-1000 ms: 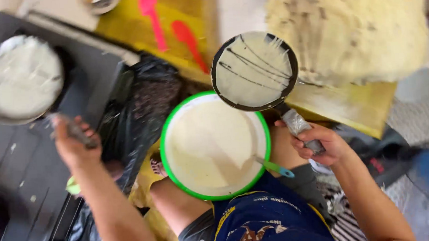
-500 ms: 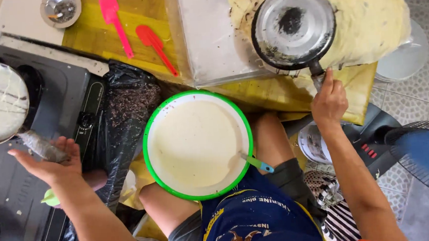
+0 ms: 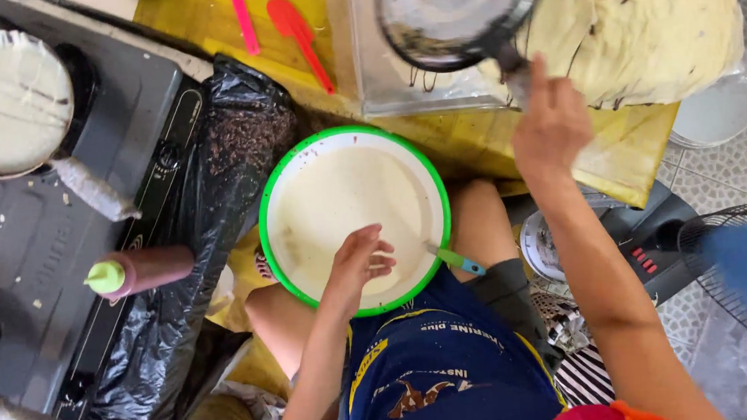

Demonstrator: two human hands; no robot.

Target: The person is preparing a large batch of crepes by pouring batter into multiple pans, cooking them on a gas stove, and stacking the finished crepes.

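The green-rimmed bowl (image 3: pixel 270 190) of pale batter sits on the person's lap and serves as the landmark here. Nearest, the left hand (image 3: pixel 357 262) hovers over the bowl's near edge with its fingers (image 3: pixel 379 254) loosely curled and slightly apart, holding nothing; a teal-handled ladle (image 3: pixel 454 258) rests just to the right of them, its handle lying over the rim, close to but not touching the fingertips. To do this step well, I judge the left hand should take that handle cleanly near its end, keeping the fingers out of the batter.

Beyond the bowl and to its right, the right hand (image 3: pixel 550 128) grips the handle of a small dark pan (image 3: pixel 457 14) — fingers clamped round it, the pan tipped over a stack of thin pale crepes (image 3: pixel 662 24). The wrist should stay firm so that the pan empties squarely onto the stack.

Left of the bowl lies a black plastic bag (image 3: pixel 217 158), then a squeeze bottle (image 3: pixel 138 271) on a dark stove (image 3: pixel 26 254) — farther still, a second pan (image 3: pixel 12 103) with batter.
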